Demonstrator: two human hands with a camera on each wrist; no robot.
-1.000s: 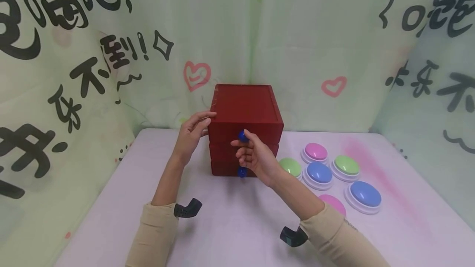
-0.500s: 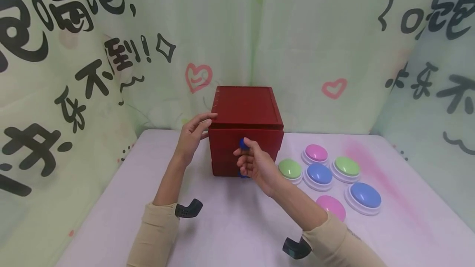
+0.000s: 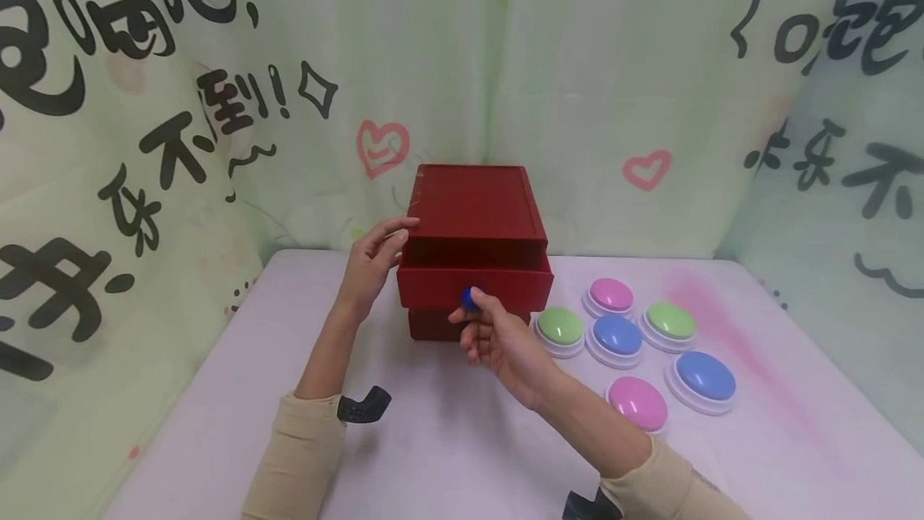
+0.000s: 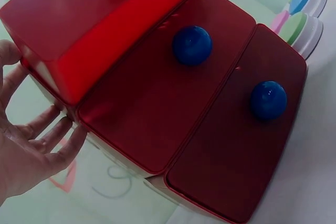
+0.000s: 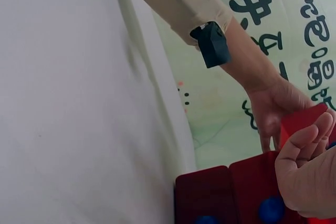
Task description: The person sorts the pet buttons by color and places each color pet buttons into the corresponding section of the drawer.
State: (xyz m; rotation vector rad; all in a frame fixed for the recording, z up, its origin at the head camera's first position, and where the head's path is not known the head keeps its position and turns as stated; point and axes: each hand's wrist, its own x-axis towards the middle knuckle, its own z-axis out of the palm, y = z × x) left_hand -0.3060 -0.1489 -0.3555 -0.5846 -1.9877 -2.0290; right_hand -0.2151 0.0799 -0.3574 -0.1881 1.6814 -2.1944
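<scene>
A red drawer box (image 3: pixel 476 199) stands on the table, its top drawer (image 3: pixel 426 287) slid partway out and a dark gap showing behind the front. My right hand (image 3: pixel 508 343) pinches that drawer's blue knob (image 3: pixel 468 300) between thumb and finger. Against the box's left side rests my left hand (image 3: pixel 370 267), fingers extended along the upper edge. In the left wrist view the middle drawer (image 4: pixel 142 103) and the bottom drawer (image 4: pixel 226 145) are closed, each with a round blue knob. The right wrist view shows my right hand (image 5: pixel 310 177) near the drawer fronts; its pinch is hidden there.
Several round push buttons in pink, green and blue lie right of the box; a green button (image 3: pixel 560 327) and a blue button (image 3: pixel 617 335) are among the closest. A pale curtain (image 3: pixel 577 103) with black writing and hearts surrounds the white table (image 3: pixel 419 440).
My right hand has drawn the top drawer toward me by its knob, from closed to partway out. The left hand has stayed at the box's left side.
</scene>
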